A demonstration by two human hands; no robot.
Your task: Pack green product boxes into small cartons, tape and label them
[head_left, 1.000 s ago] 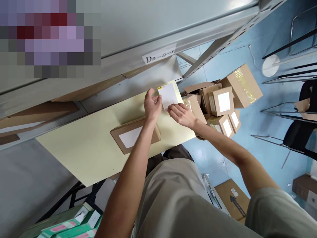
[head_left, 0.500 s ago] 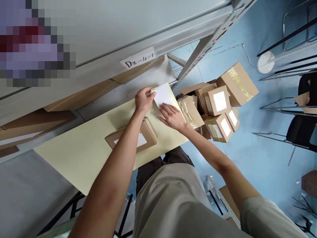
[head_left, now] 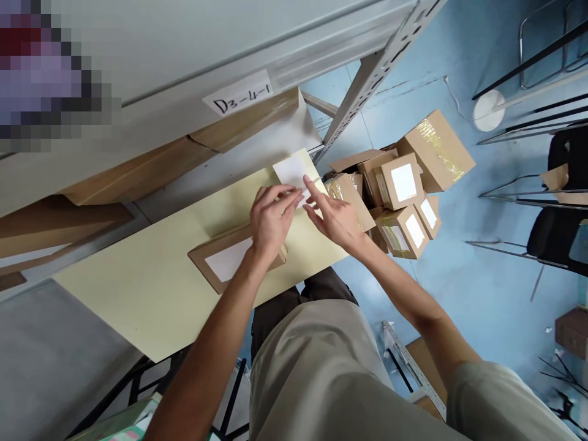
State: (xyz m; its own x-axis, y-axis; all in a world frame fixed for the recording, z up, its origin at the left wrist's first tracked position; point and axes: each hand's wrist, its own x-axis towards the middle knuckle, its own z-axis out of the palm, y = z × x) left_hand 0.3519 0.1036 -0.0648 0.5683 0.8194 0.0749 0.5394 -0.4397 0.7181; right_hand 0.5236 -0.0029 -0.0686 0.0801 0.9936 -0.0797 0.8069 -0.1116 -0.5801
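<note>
A white sheet (head_left: 290, 169) lies near the far right corner of the pale yellow board (head_left: 138, 288). My left hand (head_left: 272, 219) is closed in a pinch over the sheet's near edge. Whatever sits between its fingertips is too small to make out. Close beside it, my right hand (head_left: 337, 214) has its index finger stretched out and its thumb apart, with the fingertips by the sheet's near right side. A cardboard box (head_left: 220, 278) with a white label rests on the board, partly hidden behind my left hand and forearm.
Several taped and labelled cartons (head_left: 404, 184) are piled on the blue floor right of the board. A metal shelf with a "D3-4-1" tag (head_left: 239, 93) stands along the far side, with cardboard boxes beneath it. Black chairs (head_left: 551, 236) are at the far right.
My left hand has moved from the sheet's upper left corner to its near edge, fingers now pinched. My right hand has lifted its flattened fingers. The yellow mark on the sheet's corner no longer shows.
</note>
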